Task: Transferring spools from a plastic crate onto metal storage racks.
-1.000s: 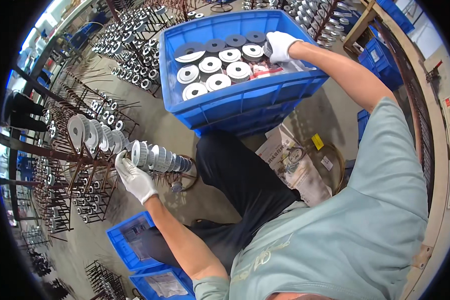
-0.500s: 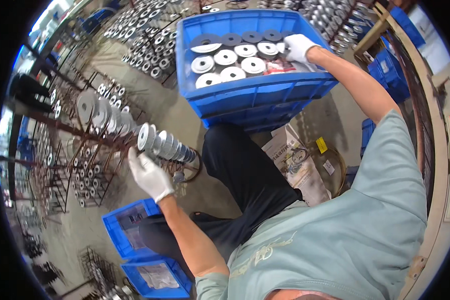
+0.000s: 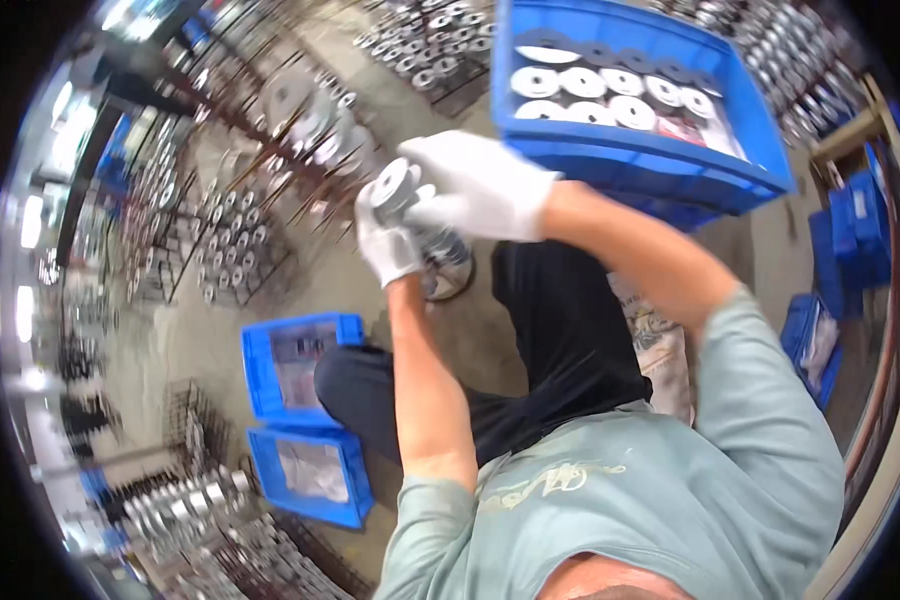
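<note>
Both hands wear white gloves and meet at the rusty spoked rack in front of me. Between them is a silver metal pulley [image 3: 394, 186] with a round flange and a centre hole. My left hand [image 3: 386, 245] is closed on its left and lower side. From the right, my right hand [image 3: 480, 185] grips the same pulley; its fingers are blurred and partly hidden. More metal parts hang on the rack [image 3: 300, 165] behind and below the hands. Farther right, a blue crate [image 3: 660, 160] holds rows of similar pulleys [image 3: 632, 113], with dark discs along its back.
Two small blue bins [image 3: 255, 370] with bagged items stand on the floor at left, beside my knee. A printed sack [image 3: 660, 345] lies by my right leg. Racks of metal parts [image 3: 235, 245] fill the left and back. Blue boxes [image 3: 858, 225] stand at far right.
My right hand has left the crate and come across to the left hand at the rack. Both hands now hold a pulley. The view has swung left, shifting the scene rightward.
</note>
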Demonstrator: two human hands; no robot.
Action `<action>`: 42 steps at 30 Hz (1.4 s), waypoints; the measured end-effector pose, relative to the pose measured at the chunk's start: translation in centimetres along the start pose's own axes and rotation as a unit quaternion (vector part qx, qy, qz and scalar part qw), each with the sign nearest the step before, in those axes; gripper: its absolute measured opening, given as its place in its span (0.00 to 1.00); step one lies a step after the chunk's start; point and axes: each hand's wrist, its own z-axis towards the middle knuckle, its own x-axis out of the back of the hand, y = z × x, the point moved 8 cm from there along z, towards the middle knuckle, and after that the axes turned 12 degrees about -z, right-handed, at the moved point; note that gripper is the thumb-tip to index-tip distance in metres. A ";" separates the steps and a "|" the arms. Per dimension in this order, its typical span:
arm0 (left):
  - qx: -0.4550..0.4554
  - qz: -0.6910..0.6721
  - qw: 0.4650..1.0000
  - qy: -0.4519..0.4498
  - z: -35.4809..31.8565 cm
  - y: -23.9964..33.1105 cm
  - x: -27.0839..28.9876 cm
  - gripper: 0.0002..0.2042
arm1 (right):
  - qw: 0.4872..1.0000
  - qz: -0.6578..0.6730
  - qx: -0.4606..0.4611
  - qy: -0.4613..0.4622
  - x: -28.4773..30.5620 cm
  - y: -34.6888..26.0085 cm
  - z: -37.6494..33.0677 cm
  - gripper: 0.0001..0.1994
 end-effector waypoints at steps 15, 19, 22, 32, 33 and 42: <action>-0.114 0.292 0.949 -0.022 0.1 1.1 1.4 0.12 | 0.958 0.247 -0.109 0.097 6.2 2.1 -5.0 0.25; -0.129 0.279 0.951 -0.037 0.8 1.3 1.8 0.12 | 0.992 0.072 0.020 0.105 16.2 2.2 -9.4 0.32; -0.122 0.261 0.956 -0.047 1.0 1.0 2.0 0.12 | 0.983 -0.014 -0.165 0.074 18.3 10.4 -9.6 0.34; -0.012 0.218 0.975 -0.044 0.3 1.5 1.1 0.12 | 0.857 -0.210 -0.370 -0.289 11.2 25.5 -12.1 0.29; -0.028 0.221 0.974 -0.043 0.2 1.6 1.1 0.12 | 0.865 -0.212 -0.372 -0.261 11.5 24.8 -11.9 0.28; -0.077 0.250 0.965 0.027 -3.0 2.1 1.9 0.17 | 0.894 -0.234 -0.355 -0.143 12.4 25.2 -11.2 0.27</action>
